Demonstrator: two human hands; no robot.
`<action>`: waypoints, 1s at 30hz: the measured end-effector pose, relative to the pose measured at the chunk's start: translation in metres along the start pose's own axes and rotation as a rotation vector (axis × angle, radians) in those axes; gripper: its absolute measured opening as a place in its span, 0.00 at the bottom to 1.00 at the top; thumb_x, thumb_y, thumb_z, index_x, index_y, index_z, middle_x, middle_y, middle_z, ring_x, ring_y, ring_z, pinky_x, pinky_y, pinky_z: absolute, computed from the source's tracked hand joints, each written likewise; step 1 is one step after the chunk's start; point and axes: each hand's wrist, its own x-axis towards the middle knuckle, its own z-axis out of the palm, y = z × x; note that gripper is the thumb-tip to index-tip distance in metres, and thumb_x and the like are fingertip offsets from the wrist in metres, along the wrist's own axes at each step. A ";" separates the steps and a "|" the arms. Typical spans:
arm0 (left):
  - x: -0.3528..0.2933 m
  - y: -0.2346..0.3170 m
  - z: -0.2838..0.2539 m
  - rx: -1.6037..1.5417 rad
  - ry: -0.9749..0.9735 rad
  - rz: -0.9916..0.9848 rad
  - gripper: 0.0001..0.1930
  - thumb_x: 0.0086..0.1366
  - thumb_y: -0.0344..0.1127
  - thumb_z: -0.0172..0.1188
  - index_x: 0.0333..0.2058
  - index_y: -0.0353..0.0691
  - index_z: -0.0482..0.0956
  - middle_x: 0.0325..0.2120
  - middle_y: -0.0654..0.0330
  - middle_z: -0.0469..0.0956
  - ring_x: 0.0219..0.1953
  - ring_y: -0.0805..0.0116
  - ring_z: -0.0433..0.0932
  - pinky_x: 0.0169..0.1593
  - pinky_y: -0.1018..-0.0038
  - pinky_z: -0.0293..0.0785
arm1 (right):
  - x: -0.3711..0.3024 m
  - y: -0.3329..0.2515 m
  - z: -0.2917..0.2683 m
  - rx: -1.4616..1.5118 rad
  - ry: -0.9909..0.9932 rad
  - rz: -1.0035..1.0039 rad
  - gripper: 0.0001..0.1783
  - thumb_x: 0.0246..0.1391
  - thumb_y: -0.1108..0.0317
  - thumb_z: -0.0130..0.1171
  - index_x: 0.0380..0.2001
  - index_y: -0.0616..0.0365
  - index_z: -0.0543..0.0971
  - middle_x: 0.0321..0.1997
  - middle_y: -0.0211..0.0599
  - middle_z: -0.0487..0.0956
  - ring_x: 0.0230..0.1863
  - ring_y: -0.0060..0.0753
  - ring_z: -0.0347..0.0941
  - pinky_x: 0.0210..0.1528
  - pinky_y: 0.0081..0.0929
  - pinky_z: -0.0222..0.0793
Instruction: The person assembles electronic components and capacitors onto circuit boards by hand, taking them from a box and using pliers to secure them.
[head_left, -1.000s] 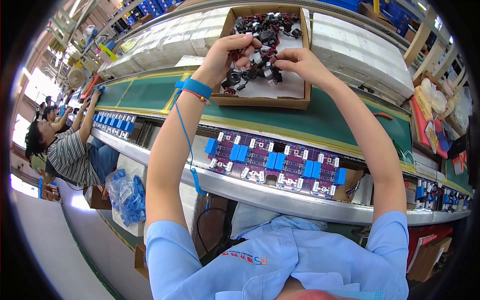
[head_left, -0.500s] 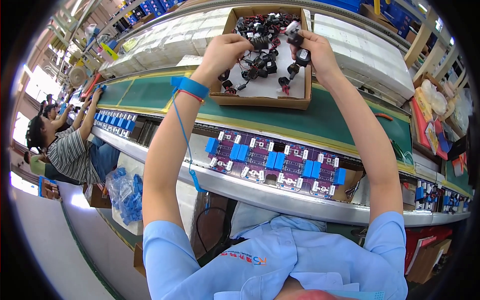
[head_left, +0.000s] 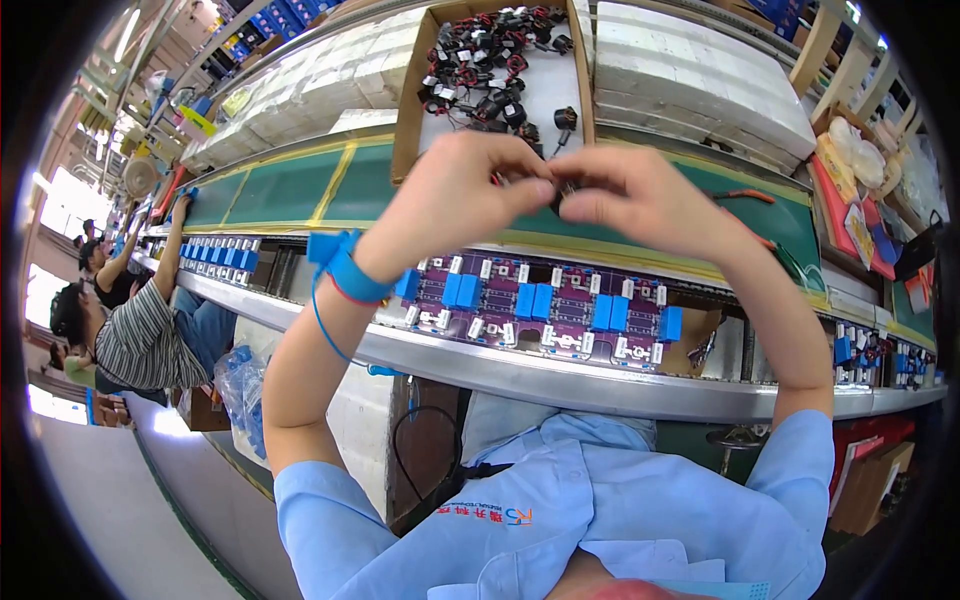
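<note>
Above the boards, my left hand and my right hand meet fingertip to fingertip. Pinched between them is a small black wired part, mostly covered by the fingers. A bit of red, perhaps its wire, shows under my left fingers. Behind the hands, a cardboard box holds many similar black parts with red and black leads. Below the hands, a row of purple circuit boards with blue blocks and white pieces lies on the metal rail. A blue wrist strap circles my left wrist.
A green belt runs behind the boards. White foam blocks flank the box. Orange-handled pliers lie on the belt at right. At left, co-workers sit along the line, near a bag of blue parts.
Both hands have come down and toward me from over the box, and closed together around the black wired part. The view has shifted slightly.
</note>
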 end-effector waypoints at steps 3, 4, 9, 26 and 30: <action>-0.010 0.018 0.028 0.233 -0.023 0.186 0.09 0.55 0.33 0.65 0.34 0.36 0.83 0.24 0.55 0.82 0.22 0.66 0.78 0.30 0.73 0.74 | -0.028 -0.003 0.000 -0.038 0.010 0.083 0.18 0.50 0.64 0.65 0.44 0.61 0.80 0.39 0.41 0.81 0.40 0.34 0.77 0.45 0.30 0.71; -0.012 0.023 0.032 0.285 -0.021 0.190 0.09 0.55 0.34 0.65 0.34 0.37 0.83 0.24 0.54 0.82 0.23 0.64 0.79 0.30 0.72 0.74 | -0.037 -0.004 -0.003 -0.008 -0.022 0.163 0.18 0.47 0.66 0.67 0.42 0.61 0.80 0.38 0.42 0.81 0.39 0.36 0.78 0.45 0.30 0.71; -0.007 0.032 0.050 0.386 -0.065 0.192 0.09 0.56 0.35 0.64 0.35 0.38 0.83 0.24 0.54 0.81 0.24 0.61 0.80 0.30 0.70 0.74 | -0.062 0.002 -0.002 -0.286 0.117 0.035 0.15 0.45 0.69 0.66 0.38 0.61 0.78 0.36 0.42 0.77 0.40 0.41 0.76 0.43 0.33 0.72; 0.002 0.032 0.127 0.177 0.271 0.532 0.19 0.52 0.33 0.68 0.44 0.41 0.79 0.34 0.60 0.80 0.31 0.60 0.77 0.35 0.70 0.67 | -0.129 0.025 0.007 0.724 0.494 0.233 0.23 0.50 0.78 0.65 0.51 0.61 0.76 0.44 0.34 0.79 0.45 0.21 0.76 0.50 0.19 0.74; 0.007 0.032 0.116 0.316 -0.012 0.442 0.17 0.55 0.31 0.65 0.46 0.40 0.79 0.34 0.61 0.79 0.33 0.65 0.71 0.40 0.73 0.65 | -0.139 0.044 -0.013 0.491 0.409 0.286 0.19 0.56 0.71 0.62 0.51 0.61 0.74 0.37 0.32 0.79 0.36 0.18 0.77 0.38 0.15 0.73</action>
